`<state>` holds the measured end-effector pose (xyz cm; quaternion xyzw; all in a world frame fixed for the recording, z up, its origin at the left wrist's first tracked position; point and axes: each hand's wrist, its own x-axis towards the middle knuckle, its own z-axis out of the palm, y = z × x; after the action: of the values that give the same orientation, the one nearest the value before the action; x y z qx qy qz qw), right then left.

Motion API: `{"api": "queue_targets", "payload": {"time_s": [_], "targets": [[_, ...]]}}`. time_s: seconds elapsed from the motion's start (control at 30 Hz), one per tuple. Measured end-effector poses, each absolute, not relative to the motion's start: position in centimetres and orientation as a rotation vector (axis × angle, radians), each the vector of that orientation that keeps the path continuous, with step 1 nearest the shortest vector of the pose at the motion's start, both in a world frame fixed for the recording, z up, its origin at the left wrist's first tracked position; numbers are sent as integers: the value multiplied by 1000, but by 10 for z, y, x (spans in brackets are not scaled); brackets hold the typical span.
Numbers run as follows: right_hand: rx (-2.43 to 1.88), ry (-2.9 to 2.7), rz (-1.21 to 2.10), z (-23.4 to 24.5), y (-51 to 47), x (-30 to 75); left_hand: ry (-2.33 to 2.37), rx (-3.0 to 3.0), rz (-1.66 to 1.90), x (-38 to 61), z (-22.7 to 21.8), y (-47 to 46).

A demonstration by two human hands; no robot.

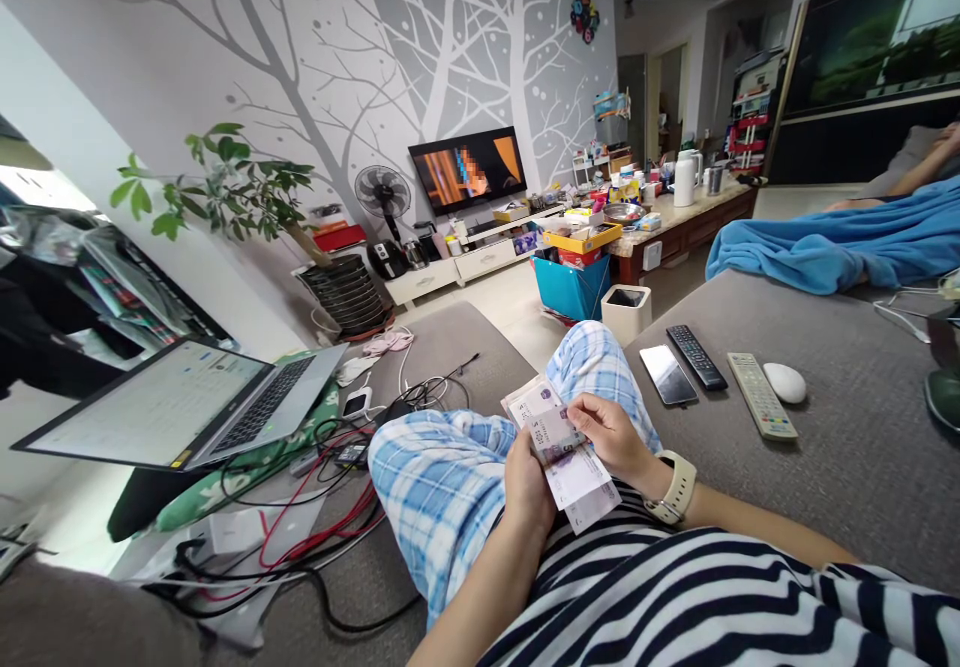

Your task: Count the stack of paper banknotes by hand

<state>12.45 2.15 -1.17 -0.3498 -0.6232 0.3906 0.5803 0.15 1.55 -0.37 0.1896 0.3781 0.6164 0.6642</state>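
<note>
The paper money (pixel 576 471) is pale purple and white, the trousers (pixel 439 462) have blue and white checks, the shirt (pixel 705 602) has dark and white stripes, and the blanket (pixel 817 242) is blue

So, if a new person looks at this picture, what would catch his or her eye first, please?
Probably the large tree mural that spreads across the background. Next, perhaps, the banknotes near the lower centre, held between the left hand and the right hand. The bright blue blanket at the right edge also stands out.
</note>
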Motion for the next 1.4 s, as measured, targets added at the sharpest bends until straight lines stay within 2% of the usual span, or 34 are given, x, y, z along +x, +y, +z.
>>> {"api": "queue_targets", "payload": {"time_s": [0.4,0.83,1.4], "targets": [[-773,-1322,1051,-13,22,123,820,406,1380,2,-4,13],[-1042,-1391,832,-19,31,128,863,507,1394,1,-10,12],[-857,-1405,929,-14,25,125,832,418,1410,3,-4,15]]}}
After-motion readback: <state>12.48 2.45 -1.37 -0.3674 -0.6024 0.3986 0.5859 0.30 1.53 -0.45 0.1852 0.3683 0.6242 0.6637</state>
